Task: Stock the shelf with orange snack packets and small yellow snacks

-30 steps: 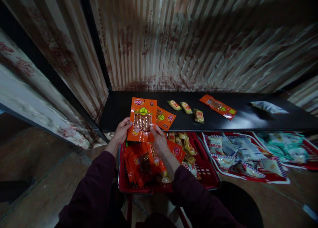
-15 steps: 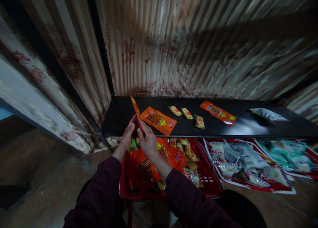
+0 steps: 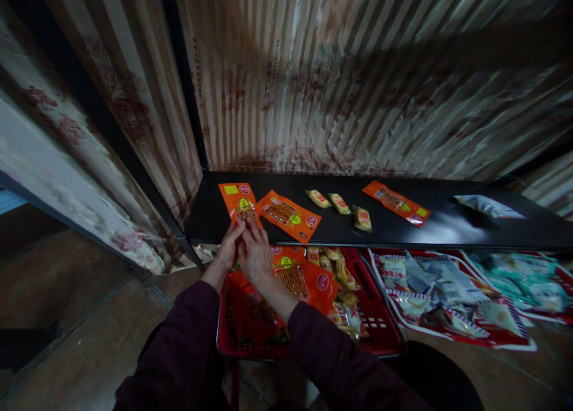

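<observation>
Both my hands grip the near end of an orange snack packet (image 3: pixel 236 197) with a clear window and a yellow patch. Its far part reaches over the left end of the black shelf (image 3: pixel 340 235). My left hand (image 3: pixel 228 247) closes on its left side, and my right hand (image 3: pixel 256 252) has its fingers over the near end, hiding that part. Right beside it, a similar orange packet (image 3: pixel 307 221) lies flat on the shelf. Below my hands is a red basket (image 3: pixel 380 315) holding several orange packets (image 3: pixel 320 285) and small wrapped snacks (image 3: pixel 342 273).
Farther along the shelf lie three small yellow packs (image 3: pixel 339 204), another orange packet (image 3: pixel 396 203) and a silvery pack (image 3: pixel 487 207). A basket of white packets (image 3: pixel 447 285) and one of green packets (image 3: pixel 523 279) stand lower right. A dark post (image 3: pixel 183 76) and striped curtain (image 3: pixel 268 70) border the shelf.
The held packet has turned from edge-on to face up and lowered over the shelf. My right hand has shifted slightly left, closer to my left hand.
</observation>
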